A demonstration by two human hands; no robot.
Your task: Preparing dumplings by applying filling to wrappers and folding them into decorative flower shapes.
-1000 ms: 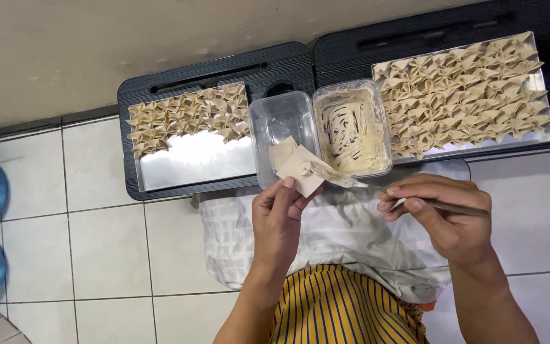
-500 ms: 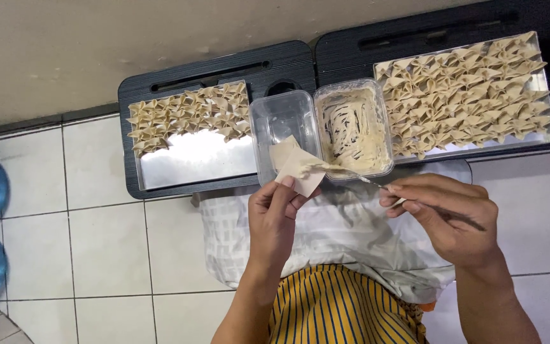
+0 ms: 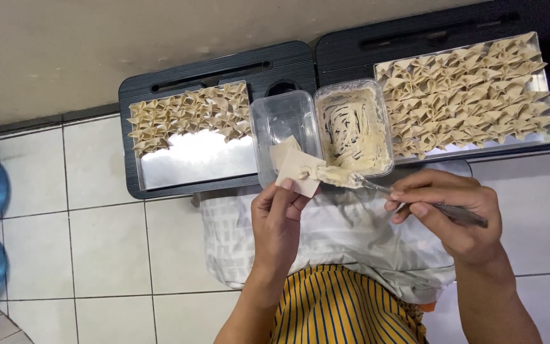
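Above lap | right hand (image 3: 453, 213) pinches spoon (image 3: 408, 197), tip left | left hand (image 3: 278, 220) pinches wrapper (image 3: 299, 171)

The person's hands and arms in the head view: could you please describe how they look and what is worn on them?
Both the left hand and the right hand are bare, with no gloves, and no rings or watch show. Both forearms are uncovered as far as the frame shows, so no sleeves are in view. Between the arms lies yellow clothing with dark stripes.

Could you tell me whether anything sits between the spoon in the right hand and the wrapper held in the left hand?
Nothing visible does. The spoon tip with filling already rests on the wrapper, held by the left hand; the right hand holds the handle.
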